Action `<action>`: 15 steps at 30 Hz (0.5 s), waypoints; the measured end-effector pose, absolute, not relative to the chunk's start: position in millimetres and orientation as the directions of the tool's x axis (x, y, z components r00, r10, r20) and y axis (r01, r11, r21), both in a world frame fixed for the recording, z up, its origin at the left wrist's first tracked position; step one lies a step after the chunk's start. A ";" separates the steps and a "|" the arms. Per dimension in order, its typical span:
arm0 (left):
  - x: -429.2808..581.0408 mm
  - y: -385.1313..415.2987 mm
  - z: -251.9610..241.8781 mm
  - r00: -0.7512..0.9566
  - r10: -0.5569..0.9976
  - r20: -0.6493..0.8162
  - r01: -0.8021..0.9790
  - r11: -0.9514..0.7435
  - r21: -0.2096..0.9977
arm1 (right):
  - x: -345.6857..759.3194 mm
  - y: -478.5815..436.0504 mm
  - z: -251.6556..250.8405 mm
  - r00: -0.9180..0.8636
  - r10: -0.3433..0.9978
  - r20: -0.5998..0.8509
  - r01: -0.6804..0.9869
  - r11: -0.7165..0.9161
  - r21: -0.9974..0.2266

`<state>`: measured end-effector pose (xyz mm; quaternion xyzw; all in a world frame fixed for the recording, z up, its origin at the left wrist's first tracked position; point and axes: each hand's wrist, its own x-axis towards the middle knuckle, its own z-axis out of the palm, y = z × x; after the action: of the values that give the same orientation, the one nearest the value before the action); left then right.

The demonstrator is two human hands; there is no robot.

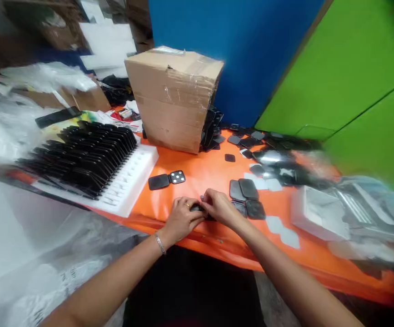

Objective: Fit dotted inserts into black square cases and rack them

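Note:
My left hand (182, 217) and my right hand (220, 207) meet at the near edge of the orange table (203, 175). Both have their fingers curled round a small black piece (197, 208) held between them; most of it is hidden. The left wrist wears a thin bracelet. Just right of my hands lie a few black square pads (247, 197). An opened black pad with white dots (167, 179) lies a little behind the left hand.
A white tray (128, 186) holding rows of upright black pads stands at the left. A taped cardboard box (173, 97) stands behind. More black pads (251, 143), white squares and a white box (319, 213) lie at the right. Blue and green panels back the table.

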<state>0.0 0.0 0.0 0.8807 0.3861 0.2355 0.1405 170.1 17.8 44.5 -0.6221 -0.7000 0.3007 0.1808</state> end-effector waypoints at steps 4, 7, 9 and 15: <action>0.2 -0.7 0.7 0.600 0.732 0.322 0.596 -0.678 0.429 | 174.3 29.3 47.7 -0.158 0.982 -0.100 0.774 0.060 -0.630; 0.6 -0.6 1.7 0.600 0.731 0.325 0.595 -0.680 0.429 | 179.4 29.7 53.0 -0.266 0.950 -0.163 0.766 0.106 -0.634; 0.9 -0.4 2.6 0.600 0.732 0.323 0.595 -0.678 0.431 | 181.0 25.6 55.7 -0.304 0.933 -0.191 0.775 0.126 -0.619; 0.7 -1.6 2.9 0.590 0.733 0.338 0.579 -0.676 0.455 | 175.4 12.7 49.7 -0.281 0.955 -0.094 0.831 0.193 -0.522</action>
<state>0.7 -1.6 2.9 0.8789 0.3732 0.2561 0.1503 175.4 12.7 49.7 -0.5859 -0.7619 0.2452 0.1268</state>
